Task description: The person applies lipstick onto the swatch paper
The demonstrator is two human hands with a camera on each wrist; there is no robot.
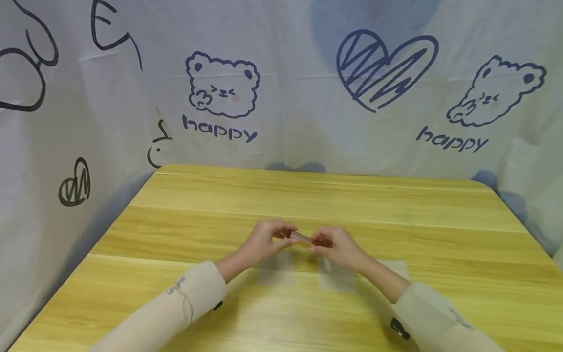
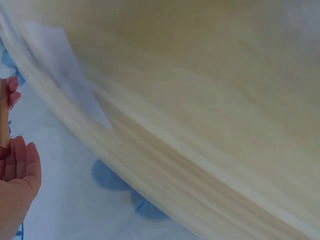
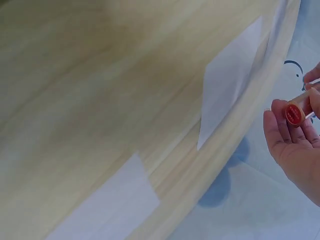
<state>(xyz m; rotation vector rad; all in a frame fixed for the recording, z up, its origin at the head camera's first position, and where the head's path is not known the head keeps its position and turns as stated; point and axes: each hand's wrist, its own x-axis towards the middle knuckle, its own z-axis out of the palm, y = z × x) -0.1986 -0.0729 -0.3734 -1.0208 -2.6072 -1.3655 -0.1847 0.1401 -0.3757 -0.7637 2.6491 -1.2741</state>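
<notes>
A short, slim, wood-coloured stick that looks like a small round stamp (image 1: 302, 238) is held above the table between both hands. Its round end face (image 3: 295, 114) is red with fine marks too small to read. My left hand (image 1: 268, 239) pinches the stamp's left end between thumb and fingers. At the other end, the right hand (image 1: 337, 246) grips it, thumb nearest me. In the left wrist view, only part of the stamp (image 2: 4, 117) shows, beside the left hand (image 2: 19, 187). Beneath the hands, pale paper pieces lie on the table, one at left (image 1: 276, 273) and one at right (image 1: 336, 279).
Another pale paper piece (image 1: 398, 267) lies partly behind the right forearm. The yellow wood-grain table (image 1: 272, 195) ends at a white cloth backdrop (image 1: 299, 117) with drawn hearts and bears. Dark wrist devices (image 1: 399, 328) show under the sleeves.
</notes>
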